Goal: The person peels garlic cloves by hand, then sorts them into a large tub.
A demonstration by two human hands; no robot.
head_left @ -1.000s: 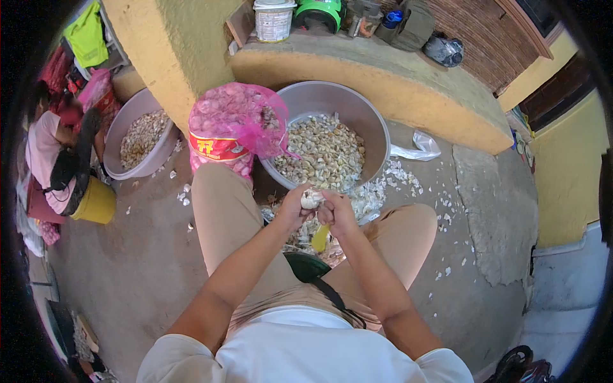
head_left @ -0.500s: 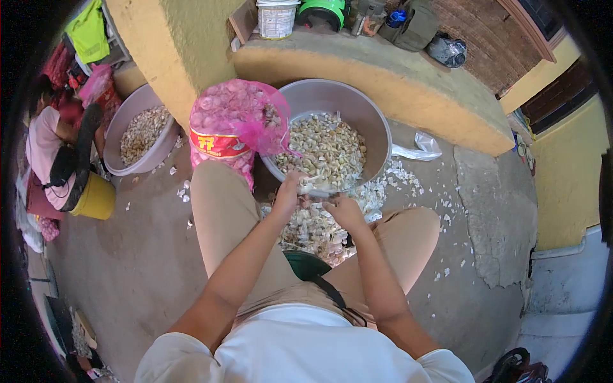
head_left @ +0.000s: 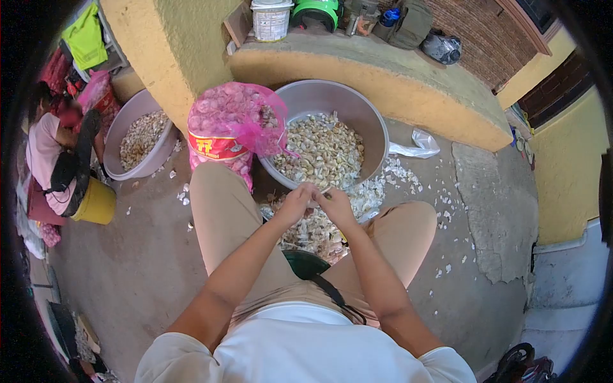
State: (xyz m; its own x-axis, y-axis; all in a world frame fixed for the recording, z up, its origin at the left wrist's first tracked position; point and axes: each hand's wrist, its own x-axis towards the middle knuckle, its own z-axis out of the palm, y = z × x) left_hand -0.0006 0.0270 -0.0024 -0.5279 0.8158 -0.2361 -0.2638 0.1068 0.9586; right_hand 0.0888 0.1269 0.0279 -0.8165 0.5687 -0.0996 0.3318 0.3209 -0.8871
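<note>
My left hand (head_left: 298, 203) and my right hand (head_left: 334, 205) meet at the near rim of a large grey basin (head_left: 382, 121). Both have bent fingers pinched around something small and pale that I cannot make out. Peeled garlic cloves (head_left: 329, 147) fill the bottom of the basin. Below my hands, between my knees, lies a heap of garlic skins (head_left: 314, 237). A pink mesh bag of garlic bulbs (head_left: 223, 112) leans against the basin's left side.
At the left, a person (head_left: 51, 150) sits on a yellow bucket (head_left: 99, 203) beside another basin (head_left: 159, 156) of garlic. A curved ledge (head_left: 357, 64) runs behind, holding a white bucket (head_left: 272, 22) and bags. A plastic bag (head_left: 421, 144) lies right.
My hands have come together from slightly apart. My left hand has moved down and right, away from the basin's inside, and my right hand has shifted left and up.
</note>
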